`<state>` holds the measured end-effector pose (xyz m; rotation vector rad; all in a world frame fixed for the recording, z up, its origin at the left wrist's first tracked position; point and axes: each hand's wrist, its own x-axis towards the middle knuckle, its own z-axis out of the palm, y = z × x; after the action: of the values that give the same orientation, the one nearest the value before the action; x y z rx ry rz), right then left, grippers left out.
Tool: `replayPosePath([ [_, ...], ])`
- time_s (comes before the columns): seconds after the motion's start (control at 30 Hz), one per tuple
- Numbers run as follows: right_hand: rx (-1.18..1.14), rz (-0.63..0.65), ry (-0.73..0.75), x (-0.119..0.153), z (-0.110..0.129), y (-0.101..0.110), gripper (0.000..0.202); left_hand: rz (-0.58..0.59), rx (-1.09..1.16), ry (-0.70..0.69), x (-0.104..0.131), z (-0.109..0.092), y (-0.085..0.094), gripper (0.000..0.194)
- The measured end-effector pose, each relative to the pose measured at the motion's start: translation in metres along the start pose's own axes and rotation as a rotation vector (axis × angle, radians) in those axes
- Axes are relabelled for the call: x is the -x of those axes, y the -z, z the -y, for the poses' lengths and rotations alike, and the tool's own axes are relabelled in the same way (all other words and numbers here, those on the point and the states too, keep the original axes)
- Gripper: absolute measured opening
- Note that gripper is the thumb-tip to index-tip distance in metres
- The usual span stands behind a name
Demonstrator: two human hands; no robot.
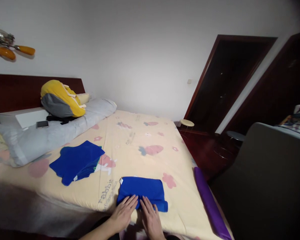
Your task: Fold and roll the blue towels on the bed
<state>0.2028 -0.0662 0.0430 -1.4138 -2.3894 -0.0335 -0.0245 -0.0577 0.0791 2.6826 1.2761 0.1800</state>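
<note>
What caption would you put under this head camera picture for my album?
Both hands, left hand and right hand, press flat on a folded blue cloth on a bed.

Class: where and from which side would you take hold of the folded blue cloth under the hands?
Probably the folded blue cloth is best pinched at its near edge, from the bed's front side: it lies flat and both the left hand and right hand already rest there.
</note>
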Motion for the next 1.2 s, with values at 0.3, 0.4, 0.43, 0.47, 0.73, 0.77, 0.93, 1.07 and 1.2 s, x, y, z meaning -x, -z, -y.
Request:
replayPosePath([
  [0.3, -0.018, 0.005, 0.007, -0.022, -0.006, 0.014, 0.059, 0.004, 0.014, 0.163, 0.013, 0.023, 0.013, 0.081],
  [0.4, -0.004, 0.022, -0.017, -0.024, -0.013, 0.013, 0.058, 0.038, 0.059, 0.182, 0.016, 0.031, 0.017, 0.079],
  [0.43, -0.002, 0.028, -0.025, -0.024, -0.015, 0.012, 0.058, 0.060, 0.080, 0.189, 0.016, 0.031, 0.019, 0.078],
  [0.47, -0.001, 0.035, -0.033, -0.023, -0.019, 0.012, 0.058, 0.082, 0.101, 0.197, 0.016, 0.031, 0.022, 0.077],
  [0.73, 0.038, 0.079, -0.180, 0.004, -0.072, 0.021, 0.060, 0.082, 0.090, 0.221, 0.013, 0.028, 0.022, 0.073],
  [0.77, 0.049, 0.085, -0.198, 0.007, -0.078, 0.022, 0.061, 0.069, 0.062, 0.224, 0.012, 0.030, 0.017, 0.074],
  [0.93, 0.086, 0.077, -0.222, 0.016, -0.096, 0.020, 0.058, 0.000, -0.094, 0.248, 0.009, 0.047, -0.003, 0.082],
  [1.07, -0.006, 0.078, -0.288, 0.013, -0.097, 0.028, 0.049, -0.069, -0.037, 0.274, 0.012, 0.053, 0.005, 0.068],
  [1.2, -0.206, 0.040, -0.358, 0.004, -0.095, 0.046, 0.035, -0.125, 0.066, 0.309, 0.015, 0.050, 0.020, 0.036],
])
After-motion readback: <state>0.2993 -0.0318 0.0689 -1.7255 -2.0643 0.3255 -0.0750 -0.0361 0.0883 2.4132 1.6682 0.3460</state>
